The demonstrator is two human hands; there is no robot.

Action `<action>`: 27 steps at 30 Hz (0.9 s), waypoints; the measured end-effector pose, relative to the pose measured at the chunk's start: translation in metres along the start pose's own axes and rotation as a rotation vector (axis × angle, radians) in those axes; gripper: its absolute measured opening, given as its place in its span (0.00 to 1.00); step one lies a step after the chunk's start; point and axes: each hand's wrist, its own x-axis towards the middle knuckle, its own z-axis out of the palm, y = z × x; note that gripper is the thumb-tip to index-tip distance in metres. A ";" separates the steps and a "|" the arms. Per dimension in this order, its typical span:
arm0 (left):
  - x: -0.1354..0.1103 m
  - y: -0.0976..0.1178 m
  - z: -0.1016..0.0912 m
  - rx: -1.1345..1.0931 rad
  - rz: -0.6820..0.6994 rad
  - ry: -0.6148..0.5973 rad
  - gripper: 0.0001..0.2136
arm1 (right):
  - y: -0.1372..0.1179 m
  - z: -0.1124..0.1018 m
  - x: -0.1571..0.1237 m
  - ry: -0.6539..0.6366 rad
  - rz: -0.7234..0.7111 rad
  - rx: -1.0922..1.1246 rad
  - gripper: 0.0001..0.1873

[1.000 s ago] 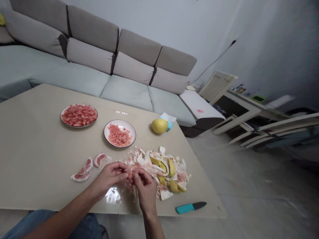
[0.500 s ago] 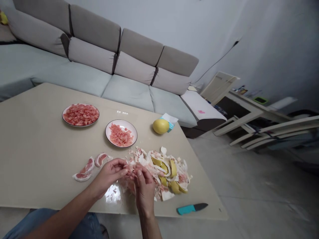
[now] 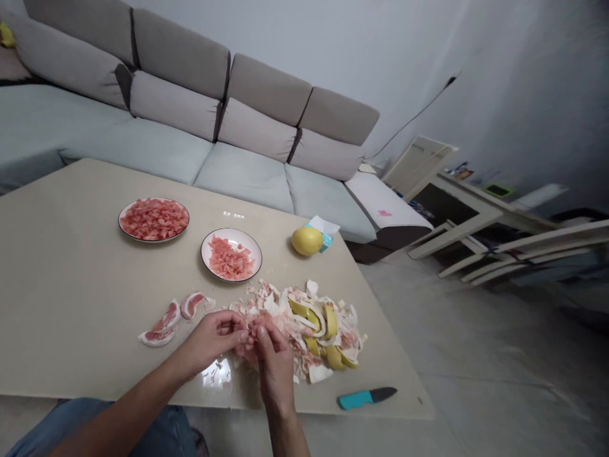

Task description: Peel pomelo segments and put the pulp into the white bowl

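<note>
My left hand [image 3: 209, 339] and my right hand [image 3: 273, 362] meet over the near edge of the beige table [image 3: 66, 304], both pinched on a pink pomelo segment [image 3: 251, 335] held between their fingertips. Just beyond them lies a heap of white pith and yellow pomelo peel [image 3: 309, 327]. To the left of my left hand rest three unpeeled pink segments [image 3: 166, 320]. Farther back stand a small plate of pink flesh pieces [image 3: 231, 255] and a fuller plate [image 3: 153, 219].
A teal-handled knife [image 3: 366, 397] lies near the table's front right edge. A whole yellow pomelo [image 3: 306, 241] sits by a tissue pack [image 3: 323, 231] at the far right corner. A grey sofa [image 3: 200, 127] runs behind the table; white furniture [image 3: 480, 222] stands on the right.
The view shifted slightly. My hands stayed together on the segment, their fingers working it a little; nothing else on the table moved.
</note>
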 end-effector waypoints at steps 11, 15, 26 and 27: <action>-0.002 0.011 -0.002 0.045 -0.059 0.060 0.11 | -0.018 -0.012 0.000 -0.134 -0.205 -0.327 0.13; 0.000 0.008 -0.007 0.212 0.026 0.104 0.11 | -0.018 -0.010 -0.004 -0.128 -0.360 -0.505 0.12; 0.000 0.013 -0.008 0.403 0.069 0.130 0.11 | -0.017 -0.010 -0.003 -0.188 -0.671 -0.790 0.12; 0.000 0.013 -0.008 0.412 0.067 0.127 0.11 | -0.017 -0.010 -0.003 -0.195 -0.678 -0.797 0.12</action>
